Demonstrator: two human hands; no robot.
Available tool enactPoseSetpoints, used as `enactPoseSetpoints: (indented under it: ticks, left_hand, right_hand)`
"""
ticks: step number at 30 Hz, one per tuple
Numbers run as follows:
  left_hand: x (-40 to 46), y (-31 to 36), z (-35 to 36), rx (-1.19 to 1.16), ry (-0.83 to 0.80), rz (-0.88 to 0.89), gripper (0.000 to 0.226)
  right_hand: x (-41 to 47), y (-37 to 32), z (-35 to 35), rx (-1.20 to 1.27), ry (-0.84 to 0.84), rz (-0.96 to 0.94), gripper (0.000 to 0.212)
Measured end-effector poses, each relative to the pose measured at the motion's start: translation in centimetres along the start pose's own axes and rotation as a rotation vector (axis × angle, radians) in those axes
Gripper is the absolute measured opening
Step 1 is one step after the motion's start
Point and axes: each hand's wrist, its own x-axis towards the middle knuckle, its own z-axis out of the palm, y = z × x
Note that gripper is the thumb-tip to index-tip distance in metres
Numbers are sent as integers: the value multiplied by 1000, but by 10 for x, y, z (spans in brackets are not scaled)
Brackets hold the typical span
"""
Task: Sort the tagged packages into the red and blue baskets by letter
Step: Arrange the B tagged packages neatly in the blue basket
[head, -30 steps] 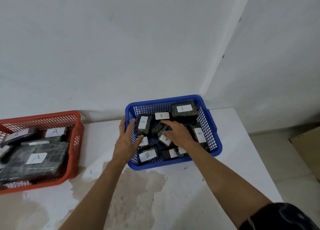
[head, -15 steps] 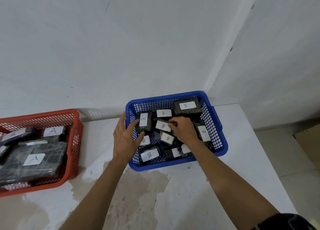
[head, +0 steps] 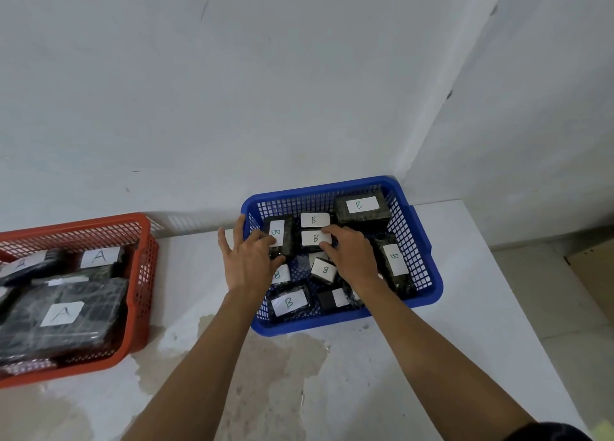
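The blue basket (head: 428, 294) stands against the wall at centre right, filled with several black packages bearing white B tags. My right hand (head: 349, 258) reaches into it, thumb and fingers pinching a small B-tagged package (head: 315, 239) in the middle. My left hand (head: 247, 261) rests over the basket's left rim, fingers spread, touching an upright B package (head: 282, 234). The red basket (head: 143, 274) sits at the left and holds black packages with A tags (head: 61, 313).
Both baskets stand on a white table (head: 465, 307) with a worn, stained patch near the front. White walls meet in a corner behind the blue basket. The floor and a cardboard box (head: 594, 274) lie off the table's right edge.
My right hand has laid the small B package flat, tag up, below the other B package at the basket's middle. My left hand has slid further over the rim.
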Motion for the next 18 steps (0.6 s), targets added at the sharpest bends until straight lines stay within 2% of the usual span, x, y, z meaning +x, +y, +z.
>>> enactPoseSetpoints:
  ticks: [3,6,8,11,15,18]
  left_hand:
    - [0,3,-1,-8,-3,-68,43]
    - [-1,-1,-1,-92,33,-31,45]
    - [-2,-6,1,-186,52,18,44]
    - [-9,-14,1,-279,19,68,40]
    - [-20,-19,2,-258,-40,100,39]
    - [-22,-19,1,-226,-41,111,36]
  right_hand:
    - [-3,-1,-6,25,-18,7,35]
    - [-19,6,-14,53,-19,-43,36]
    - [-30,12,-16,-24,-144,-105,39]
    - [-35,13,-15,-162,-312,-94,52]
    - [-33,4,-13,-176,-336,-46,57]
    - [-35,1,-12,-177,-306,-3,47]
